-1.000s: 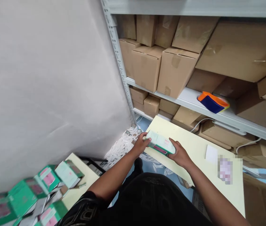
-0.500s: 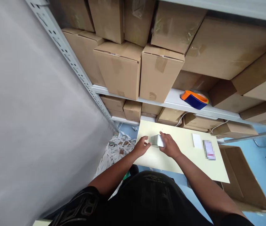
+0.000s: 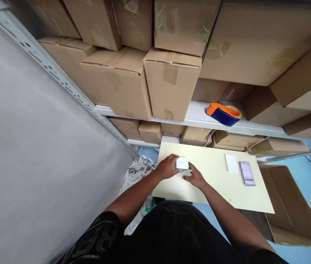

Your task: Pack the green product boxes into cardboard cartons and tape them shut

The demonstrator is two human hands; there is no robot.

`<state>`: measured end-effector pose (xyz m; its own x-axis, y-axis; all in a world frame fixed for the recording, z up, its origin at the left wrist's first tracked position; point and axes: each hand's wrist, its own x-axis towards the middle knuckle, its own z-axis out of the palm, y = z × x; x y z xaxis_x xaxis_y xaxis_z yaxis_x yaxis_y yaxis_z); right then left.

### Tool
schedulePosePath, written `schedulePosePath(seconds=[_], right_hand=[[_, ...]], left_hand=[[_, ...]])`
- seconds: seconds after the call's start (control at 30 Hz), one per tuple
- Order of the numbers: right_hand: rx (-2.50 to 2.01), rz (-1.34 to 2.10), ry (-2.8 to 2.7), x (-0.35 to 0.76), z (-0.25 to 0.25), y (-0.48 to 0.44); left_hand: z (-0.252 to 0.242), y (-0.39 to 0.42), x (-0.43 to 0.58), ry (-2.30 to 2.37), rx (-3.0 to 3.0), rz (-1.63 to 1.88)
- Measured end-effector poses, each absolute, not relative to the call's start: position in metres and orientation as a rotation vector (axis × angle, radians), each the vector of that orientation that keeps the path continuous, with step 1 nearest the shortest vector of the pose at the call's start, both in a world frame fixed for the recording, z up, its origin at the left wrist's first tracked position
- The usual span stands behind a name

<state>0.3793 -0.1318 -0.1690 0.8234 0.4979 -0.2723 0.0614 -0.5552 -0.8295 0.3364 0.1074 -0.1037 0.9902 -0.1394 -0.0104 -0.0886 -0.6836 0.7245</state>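
A small white box (image 3: 182, 163) stands on end on the pale yellow table (image 3: 213, 183), near its left side. My left hand (image 3: 167, 167) is curled round the box's left side. My right hand (image 3: 194, 176) pinches its lower right corner with thumb and fingers. Both hands are closed on the box. My forearms reach in from the bottom of the view over my black clothing.
A white card (image 3: 231, 162) and a blurred small item (image 3: 247, 173) lie on the table's right. An orange and blue tape dispenser (image 3: 223, 113) sits on the metal shelf (image 3: 199, 117) among brown cartons. An open carton (image 3: 290, 205) stands at the right. Paper scraps (image 3: 133, 174) litter the floor at the left.
The green and white box was turned from lying flat to standing on end, showing its white face. The view swung right and up, losing the green boxes at the lower left.
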Motion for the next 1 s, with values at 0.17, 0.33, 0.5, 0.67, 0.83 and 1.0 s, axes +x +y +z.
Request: schedulePosePath(seconds=[0.17,0.33,0.5,0.67,0.83,1.0], right_hand=[[-2.046,0.626,-0.371,0.386,-0.168,-0.120],[-2.020,0.702,-0.484,0.404,-0.161,-0.116],[-2.147,0.668,-0.528,0.405,-0.158,-0.111],[-2.269,0.563,-0.521,0.398,-0.161,-0.105],[-2.313,0.395,-0.409,0.394,-0.167,-0.103],[-2.310,0.390,-0.508,0.386,-0.167,-0.113]], left_hand=[[-0.084,0.104,0.353,-0.111,2.339,-0.228],[-0.063,0.100,0.375,0.003,2.341,-0.483],[-0.059,0.102,0.395,-0.043,2.381,-0.616],[-0.055,0.098,0.389,-0.256,2.557,-0.448],[-0.056,0.092,0.340,-0.215,2.739,-0.056],[-0.080,0.092,0.293,0.035,2.621,-0.110]])
